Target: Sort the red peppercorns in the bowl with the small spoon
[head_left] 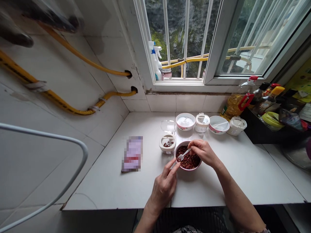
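Observation:
My right hand (202,152) pinches the handle of a small white spoon (184,154). The spoon's tip is low over a bowl (188,169) of dark reddish peppercorns (190,161). At the bowl's left rim are the fingers of my left hand (165,183), holding the rim close to the spoon's tip. Just left of the bowl stands a small seasoning jar (167,149) with its clear lid (168,126) raised; some dark bits show inside it.
Behind are a bowl of white grains (185,122), a lidded jar (202,122), a bowl with a white spoon (219,125) and another jar (236,125). A blurred purple packet (133,153) lies left. An oil bottle (234,102) stands by the black rack (257,129).

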Tool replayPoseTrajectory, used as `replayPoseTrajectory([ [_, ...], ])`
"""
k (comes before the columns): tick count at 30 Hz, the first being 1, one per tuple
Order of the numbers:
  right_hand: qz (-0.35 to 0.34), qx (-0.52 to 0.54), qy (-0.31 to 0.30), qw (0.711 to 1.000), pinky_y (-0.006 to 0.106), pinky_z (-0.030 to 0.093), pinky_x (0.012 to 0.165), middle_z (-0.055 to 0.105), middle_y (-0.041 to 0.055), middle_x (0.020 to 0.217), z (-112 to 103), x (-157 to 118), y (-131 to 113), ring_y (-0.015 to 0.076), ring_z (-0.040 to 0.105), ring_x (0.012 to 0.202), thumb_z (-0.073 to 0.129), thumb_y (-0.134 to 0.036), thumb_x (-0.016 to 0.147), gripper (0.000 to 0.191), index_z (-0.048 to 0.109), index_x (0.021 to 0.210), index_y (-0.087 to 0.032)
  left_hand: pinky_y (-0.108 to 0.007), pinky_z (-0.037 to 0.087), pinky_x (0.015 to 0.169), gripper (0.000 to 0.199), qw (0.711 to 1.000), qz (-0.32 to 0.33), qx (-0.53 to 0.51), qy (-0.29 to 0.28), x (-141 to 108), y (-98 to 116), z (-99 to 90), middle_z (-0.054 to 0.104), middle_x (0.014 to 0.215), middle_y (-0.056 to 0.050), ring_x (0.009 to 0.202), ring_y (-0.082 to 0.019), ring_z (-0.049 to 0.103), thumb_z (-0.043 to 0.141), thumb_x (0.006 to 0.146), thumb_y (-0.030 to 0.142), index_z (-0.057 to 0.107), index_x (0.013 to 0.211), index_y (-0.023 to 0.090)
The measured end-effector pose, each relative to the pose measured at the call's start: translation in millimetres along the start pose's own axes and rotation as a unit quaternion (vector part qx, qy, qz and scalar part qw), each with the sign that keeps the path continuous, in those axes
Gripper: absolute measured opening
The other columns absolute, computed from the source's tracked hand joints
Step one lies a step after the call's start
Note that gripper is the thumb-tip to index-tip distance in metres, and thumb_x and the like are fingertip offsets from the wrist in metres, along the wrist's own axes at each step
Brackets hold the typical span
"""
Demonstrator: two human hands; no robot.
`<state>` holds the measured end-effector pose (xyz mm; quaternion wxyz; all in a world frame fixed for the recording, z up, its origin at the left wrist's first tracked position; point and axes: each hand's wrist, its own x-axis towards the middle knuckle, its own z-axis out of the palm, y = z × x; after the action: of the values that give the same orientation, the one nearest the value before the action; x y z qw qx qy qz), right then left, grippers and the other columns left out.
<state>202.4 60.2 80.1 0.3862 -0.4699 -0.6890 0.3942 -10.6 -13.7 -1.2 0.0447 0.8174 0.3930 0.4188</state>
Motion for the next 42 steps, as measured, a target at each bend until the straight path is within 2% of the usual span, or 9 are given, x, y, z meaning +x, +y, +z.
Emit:
replayPoseTrajectory([
  [4, 0.037, 0.034, -0.008, 0.999, 0.026, 0.048, 0.059, 0.066, -0.0004, 0.06, 1, 1, 1, 0.0147, 0.061, 0.057, 0.049, -0.016, 0.079, 0.016, 0.063, 0.072, -0.02, -0.026, 0.058, 0.095, 0.054, 1.0, 0.0, -0.002, -0.003, 0, 0, 0.3, 0.056, 0.14, -0.015, 0.126, -0.021, 0.06, 0.043, 0.093, 0.0, 0.046, 0.143, 0.019],
  [8, 0.072, 0.053, 0.015, 0.996, 0.026, 0.048, 0.059, 0.065, -0.0011, 0.058, 0, 2, 1, 0.0148, 0.061, 0.056, 0.05, -0.019, 0.079, 0.015, 0.063, 0.073, -0.02, -0.026, 0.058, 0.095, 0.054, 1.0, -0.003, -0.004, -0.004, 0, -1, 0.9, 0.056, 0.14, -0.015, 0.126, -0.021, 0.061, 0.043, 0.093, 0.0, 0.046, 0.144, 0.02],
  [14, 0.05, 0.035, 0.033, 0.998, 0.027, 0.049, 0.059, 0.066, -0.0008, 0.058, -2, 2, 1, 0.0149, 0.061, 0.056, 0.051, -0.021, 0.078, 0.014, 0.064, 0.073, -0.02, -0.026, 0.059, 0.093, 0.055, 1.0, -0.002, -0.004, -0.004, 0, 0, 0.8, 0.056, 0.14, -0.015, 0.125, -0.02, 0.061, 0.043, 0.094, 0.0, 0.045, 0.145, 0.02],
  [18, 0.067, 0.043, 0.033, 0.996, 0.027, 0.048, 0.058, 0.065, -0.0011, 0.056, -1, 3, 2, 0.0145, 0.06, 0.054, 0.051, -0.022, 0.076, 0.014, 0.064, 0.072, -0.02, -0.027, 0.059, 0.094, 0.055, 1.0, -0.004, -0.006, -0.004, 0, 0, 0.5, 0.056, 0.14, -0.015, 0.126, -0.021, 0.061, 0.043, 0.094, 0.0, 0.044, 0.145, 0.02],
  [30, 0.118, 0.158, 0.05, 0.979, 0.027, 0.048, 0.057, 0.066, -0.0004, 0.055, -8, 7, 4, 0.0137, 0.058, 0.052, 0.063, -0.031, 0.07, 0.015, 0.068, 0.073, -0.018, -0.027, 0.059, 0.094, 0.054, 1.0, 0.0, -0.004, 0.002, 2, 1, -0.2, 0.058, 0.137, -0.014, 0.126, -0.021, 0.06, 0.042, 0.094, 0.001, 0.044, 0.145, 0.021],
  [34, 0.085, 0.166, 0.093, 0.978, 0.029, 0.051, 0.059, 0.068, 0.0012, 0.058, -5, 9, -2, 0.0153, 0.061, 0.054, 0.065, -0.035, 0.074, 0.018, 0.068, 0.077, -0.017, -0.027, 0.058, 0.095, 0.054, 1.0, -0.001, -0.009, -0.002, 2, 0, 0.1, 0.056, 0.139, -0.016, 0.128, -0.021, 0.059, 0.041, 0.094, 0.0, 0.044, 0.144, 0.019],
  [37, 0.016, 0.127, 0.15, 0.98, 0.032, 0.054, 0.066, 0.072, 0.0034, 0.068, 7, 10, -12, 0.0178, 0.066, 0.063, 0.061, -0.036, 0.084, 0.018, 0.067, 0.086, -0.019, -0.028, 0.058, 0.096, 0.055, 1.0, -0.001, -0.011, -0.007, 1, -1, 0.3, 0.055, 0.139, -0.016, 0.128, -0.021, 0.059, 0.041, 0.093, 0.0, 0.044, 0.145, 0.019],
  [40, -0.092, 0.013, 0.198, 0.976, 0.037, 0.055, 0.079, 0.074, 0.005, 0.08, 21, 10, -20, 0.0197, 0.069, 0.073, 0.054, -0.03, 0.093, 0.016, 0.066, 0.093, -0.021, -0.029, 0.058, 0.097, 0.056, 1.0, 0.001, -0.008, -0.01, 1, -1, 0.1, 0.055, 0.139, -0.017, 0.129, -0.022, 0.058, 0.041, 0.093, 0.0, 0.042, 0.146, 0.019],
  [42, -0.17, -0.09, 0.187, 0.963, 0.042, 0.051, 0.09, 0.075, 0.0045, 0.081, 28, 11, -21, 0.0194, 0.069, 0.074, 0.049, -0.024, 0.096, 0.017, 0.066, 0.094, -0.022, -0.029, 0.058, 0.096, 0.057, 1.0, 0.001, -0.009, -0.011, 1, -1, -0.3, 0.055, 0.14, -0.016, 0.129, -0.022, 0.058, 0.041, 0.093, 0.0, 0.041, 0.147, 0.02],
])
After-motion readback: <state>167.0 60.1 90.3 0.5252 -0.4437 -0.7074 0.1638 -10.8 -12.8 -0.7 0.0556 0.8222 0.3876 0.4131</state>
